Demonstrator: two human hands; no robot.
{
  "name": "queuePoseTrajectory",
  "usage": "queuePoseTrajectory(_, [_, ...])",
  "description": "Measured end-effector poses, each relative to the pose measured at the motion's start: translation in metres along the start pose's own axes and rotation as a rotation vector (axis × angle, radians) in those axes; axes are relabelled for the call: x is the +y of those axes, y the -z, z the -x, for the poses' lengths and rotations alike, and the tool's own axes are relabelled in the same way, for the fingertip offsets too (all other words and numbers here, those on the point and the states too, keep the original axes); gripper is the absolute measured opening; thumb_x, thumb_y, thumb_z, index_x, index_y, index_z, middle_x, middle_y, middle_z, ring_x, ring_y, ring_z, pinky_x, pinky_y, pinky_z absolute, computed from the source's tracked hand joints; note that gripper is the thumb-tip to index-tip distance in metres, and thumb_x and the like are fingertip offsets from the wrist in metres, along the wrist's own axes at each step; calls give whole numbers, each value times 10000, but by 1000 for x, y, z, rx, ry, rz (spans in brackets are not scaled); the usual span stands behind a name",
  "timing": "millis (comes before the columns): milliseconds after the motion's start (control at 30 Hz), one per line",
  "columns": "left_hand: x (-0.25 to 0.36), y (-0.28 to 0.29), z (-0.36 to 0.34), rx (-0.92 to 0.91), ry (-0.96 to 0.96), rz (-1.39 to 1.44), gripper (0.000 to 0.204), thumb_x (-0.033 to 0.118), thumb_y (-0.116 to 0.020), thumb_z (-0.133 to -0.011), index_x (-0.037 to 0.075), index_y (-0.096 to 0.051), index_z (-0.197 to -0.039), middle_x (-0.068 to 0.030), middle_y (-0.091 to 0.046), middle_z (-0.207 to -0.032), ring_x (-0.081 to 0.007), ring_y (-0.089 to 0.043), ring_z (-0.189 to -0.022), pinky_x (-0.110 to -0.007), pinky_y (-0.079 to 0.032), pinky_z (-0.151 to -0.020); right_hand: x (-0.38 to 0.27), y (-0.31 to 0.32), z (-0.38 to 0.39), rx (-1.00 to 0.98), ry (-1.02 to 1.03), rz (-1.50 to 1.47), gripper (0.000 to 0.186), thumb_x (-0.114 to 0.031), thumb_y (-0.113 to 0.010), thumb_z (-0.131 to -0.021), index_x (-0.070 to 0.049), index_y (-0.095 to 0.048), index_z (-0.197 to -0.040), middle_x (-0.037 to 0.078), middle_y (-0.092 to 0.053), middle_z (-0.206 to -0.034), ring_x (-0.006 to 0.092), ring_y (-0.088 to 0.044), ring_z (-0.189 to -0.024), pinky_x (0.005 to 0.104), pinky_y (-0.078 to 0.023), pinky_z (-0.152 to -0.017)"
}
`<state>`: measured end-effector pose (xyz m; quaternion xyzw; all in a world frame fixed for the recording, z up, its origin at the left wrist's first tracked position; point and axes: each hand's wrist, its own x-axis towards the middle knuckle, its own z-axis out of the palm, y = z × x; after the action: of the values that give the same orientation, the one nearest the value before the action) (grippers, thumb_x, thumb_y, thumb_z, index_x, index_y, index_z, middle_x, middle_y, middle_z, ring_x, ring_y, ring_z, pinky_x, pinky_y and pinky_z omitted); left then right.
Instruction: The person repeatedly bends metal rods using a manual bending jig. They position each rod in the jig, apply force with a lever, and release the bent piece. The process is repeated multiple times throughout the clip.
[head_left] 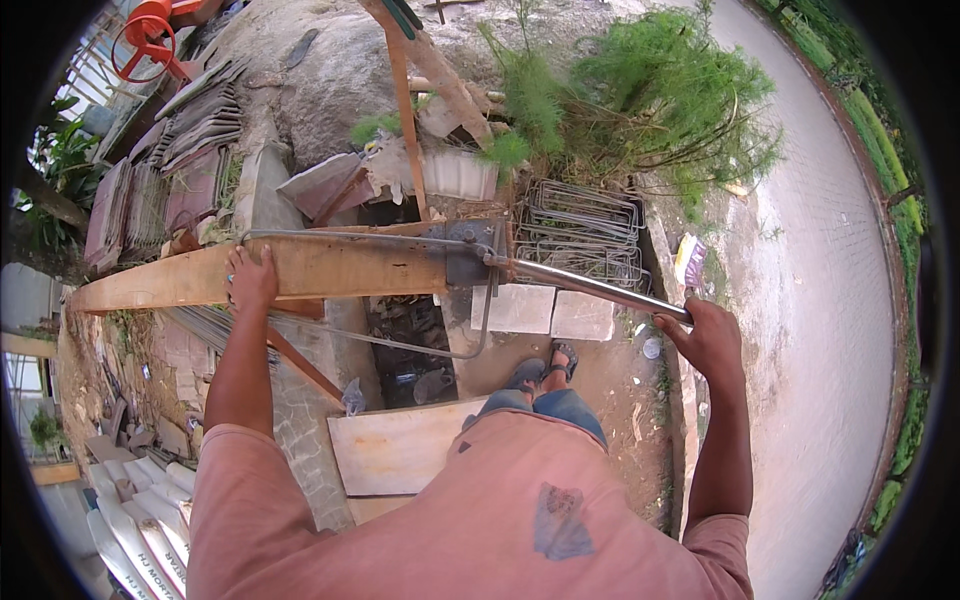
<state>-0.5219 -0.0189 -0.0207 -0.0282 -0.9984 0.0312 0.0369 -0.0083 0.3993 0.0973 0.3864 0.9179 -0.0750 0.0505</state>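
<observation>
A long wooden beam (pixel 340 268) lies across in front of me, with a dark metal plate (pixel 465 265) fixed at its right end. My left hand (pixel 252 280) rests flat on the beam, fingers stretched out, fingertips close to the left end of a thin steel rod (pixel 350 234). That rod follows the beam's far edge to the plate, then a bent part hangs on the near side as a partial loop. My right hand (pixel 705 335) is wrapped round the outer end of a shiny metal pipe lever (pixel 600 287), whose other end meets the rod at the plate.
A stack of bent steel rod frames (pixel 585 225) lies beyond the plate, beside a feathery green bush (pixel 640 95). Pale blocks (pixel 512 308) sit near my feet. Roof tiles (pixel 200 185) are piled at far left, bags (pixel 150 515) at near left. A paved road (pixel 820 330) runs right.
</observation>
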Motion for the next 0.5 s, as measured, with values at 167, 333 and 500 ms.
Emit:
queuePoseTrajectory(167, [-5,-4,-7,4,-27,-18,768,585,-309,-948,28,-275,-1475,-155,-254,-1542,-330,-230,-1423,-536,-191,-1131,-15,10,-3,-98,-202,-73,525,-548,-698,-722,-35,-707,-834,146,-669,-742,325,-648,-738,418,-480,-680])
queuePoseTrajectory(333, [1,4,-12,-32,-74,17,768,584,-303,-949,24,-277,-1474,-156,-255,-1542,-339,-261,-1408,-517,-228,-1123,-24,-24,36,108,-202,-52,586,-614,-668,-750,-29,-644,-735,137,-637,-683,325,-638,-707,439,-463,-649])
queuePoseTrajectory(500, [-5,-1,-19,-22,-77,-16,752,568,-303,-955,22,-279,-1472,-162,-260,-1538,-344,-282,-1397,-487,-247,-1122,-62,-66,109,227,-259,-130,564,-600,-622,-808,-42,-577,-740,160,-611,-687,352,-622,-708,459,-458,-625])
